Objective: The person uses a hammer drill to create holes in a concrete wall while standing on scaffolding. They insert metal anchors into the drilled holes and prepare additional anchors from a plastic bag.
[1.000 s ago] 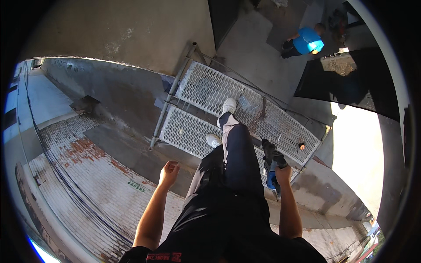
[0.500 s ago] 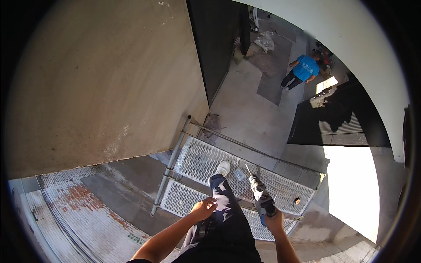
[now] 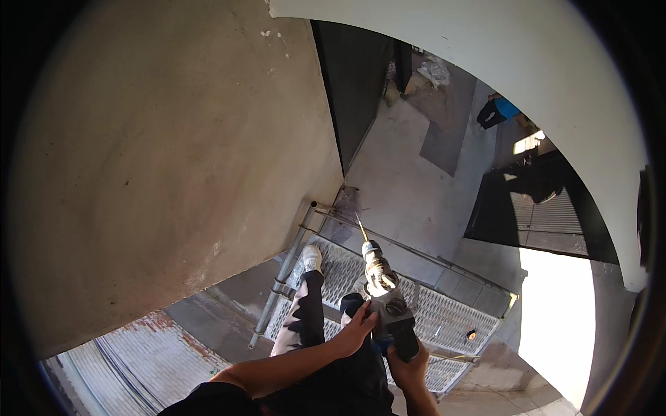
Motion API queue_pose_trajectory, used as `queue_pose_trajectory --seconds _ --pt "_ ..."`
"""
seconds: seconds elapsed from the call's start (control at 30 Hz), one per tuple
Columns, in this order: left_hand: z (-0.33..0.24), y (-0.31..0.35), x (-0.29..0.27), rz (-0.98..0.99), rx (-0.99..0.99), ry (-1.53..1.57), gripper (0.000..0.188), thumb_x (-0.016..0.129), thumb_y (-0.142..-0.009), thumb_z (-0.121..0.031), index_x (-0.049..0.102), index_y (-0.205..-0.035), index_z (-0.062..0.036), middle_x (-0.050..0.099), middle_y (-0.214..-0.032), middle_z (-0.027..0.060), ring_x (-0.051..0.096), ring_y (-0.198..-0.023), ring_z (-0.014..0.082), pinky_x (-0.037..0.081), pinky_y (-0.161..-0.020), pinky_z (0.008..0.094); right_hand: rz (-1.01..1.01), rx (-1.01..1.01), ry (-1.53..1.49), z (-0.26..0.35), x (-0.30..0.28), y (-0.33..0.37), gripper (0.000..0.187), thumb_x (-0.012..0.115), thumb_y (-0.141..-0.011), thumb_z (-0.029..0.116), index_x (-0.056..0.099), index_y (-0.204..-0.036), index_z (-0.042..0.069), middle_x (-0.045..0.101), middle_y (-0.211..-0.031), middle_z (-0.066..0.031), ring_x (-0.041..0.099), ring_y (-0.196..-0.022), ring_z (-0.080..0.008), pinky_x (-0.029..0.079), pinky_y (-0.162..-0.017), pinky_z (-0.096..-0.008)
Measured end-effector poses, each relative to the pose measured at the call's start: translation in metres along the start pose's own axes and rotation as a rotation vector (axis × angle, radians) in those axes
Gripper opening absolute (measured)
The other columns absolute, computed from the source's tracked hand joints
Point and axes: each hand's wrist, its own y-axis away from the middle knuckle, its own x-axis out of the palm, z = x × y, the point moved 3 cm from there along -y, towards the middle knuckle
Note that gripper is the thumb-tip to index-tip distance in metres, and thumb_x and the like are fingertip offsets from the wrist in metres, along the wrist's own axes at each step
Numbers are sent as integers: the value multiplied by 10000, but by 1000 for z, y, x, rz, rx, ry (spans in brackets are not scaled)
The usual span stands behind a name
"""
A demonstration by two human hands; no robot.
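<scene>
A rotary hammer drill [image 3: 393, 308] with a long thin drill bit [image 3: 363, 227] points forward and slightly left, over the scaffold platform. My right hand [image 3: 409, 364] is closed around its rear handle. My left hand [image 3: 357, 331] lies against the left side of the drill body, its fingers stretched out and not wrapped round it. Below, one white shoe [image 3: 312, 258] stands on the perforated metal platform [image 3: 444, 315]; the drill partly hides my other leg.
Tubular rails [image 3: 281, 284] edge the platform. A small round orange-and-black object [image 3: 471, 335] lies on its right end. The large beige wall [image 3: 173, 159] stands at left. Far below, a person in a blue shirt [image 3: 506, 107] is on the floor [image 3: 409, 187], near a dark doorway panel [image 3: 527, 208].
The drill has swung left and up, nearer my body's middle. My left hand has moved right to the drill. One foot has shifted left on the platform, and my view has turned.
</scene>
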Motion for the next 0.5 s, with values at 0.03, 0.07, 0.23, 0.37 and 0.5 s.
queue_pose_trajectory --seconds 0.03,0.07,0.23,0.37,0.5 --pt "-16 13 -2 34 46 -13 771 425 -1069 -433 64 -1572 26 274 -1568 196 291 -1451 275 237 -1176 365 -1 26 -7 8 9 -1 197 708 -777 84 647 -937 -13 668 -793 -131 629 -716 -187 502 -681 -346" --pt "-33 22 -9 20 72 -239 767 412 -1071 -429 54 -1572 28 201 -1595 202 213 -1483 287 196 -1194 380 9 38 -29 16 21 -4 226 704 -781 80 644 -977 -13 673 -818 -139 643 -744 -204 507 -704 -350" --pt "-105 51 -36 162 26 -342 804 422 -1064 -440 -12 -1581 -3 257 -1545 162 261 -1442 268 203 -1182 366 64 24 -122 28 100 -36 612 726 -780 108 496 -1328 -40 614 -1180 -233 640 -1082 -374 504 -913 -419" --pt "-144 52 -48 128 -142 -110 764 572 -1021 -358 136 -1544 -14 471 -1141 44 442 -997 122 380 -925 287 54 -169 -89 34 134 -52 742 709 -794 121 378 -1433 -61 498 -1341 -250 550 -1209 -443 478 -984 -419" --pt "-149 16 -63 -45 -117 -19 602 662 -972 -274 370 -1423 -3 578 -1227 100 551 -1157 200 437 -990 344 55 -132 -238 39 162 -54 796 683 -769 41 329 -1475 -56 407 -1401 -227 484 -1280 -404 429 -1046 -392"
